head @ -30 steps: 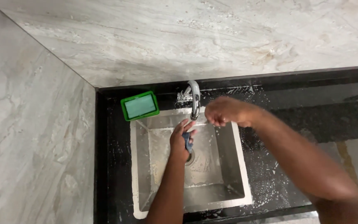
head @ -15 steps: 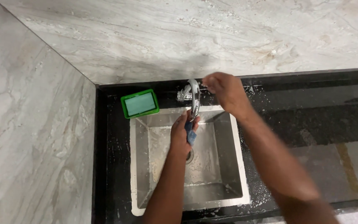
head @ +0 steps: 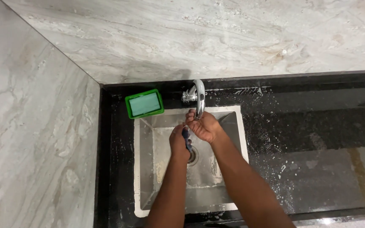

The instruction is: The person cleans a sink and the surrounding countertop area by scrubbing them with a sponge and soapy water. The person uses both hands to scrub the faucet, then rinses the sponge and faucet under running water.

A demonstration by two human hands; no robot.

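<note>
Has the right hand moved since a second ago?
Yes. The right hand left the tap's base, coming down under its spout, over the sink.

tap (head: 199, 96) behind sink (head: 146, 169) | soap tray (head: 144, 104) left of tap | hands over sink

Small dark-blue soft item, prob. a scrub pad or cloth (head: 186, 139), mostly hidden; only a narrow vertical strip shows. It sits pinched btwn the left hand (head: 178, 142) and the right hand (head: 203, 126), touching both, at the left hand's right edge and just below the right hand's fingers. Exact shape & material can't be told.
</note>
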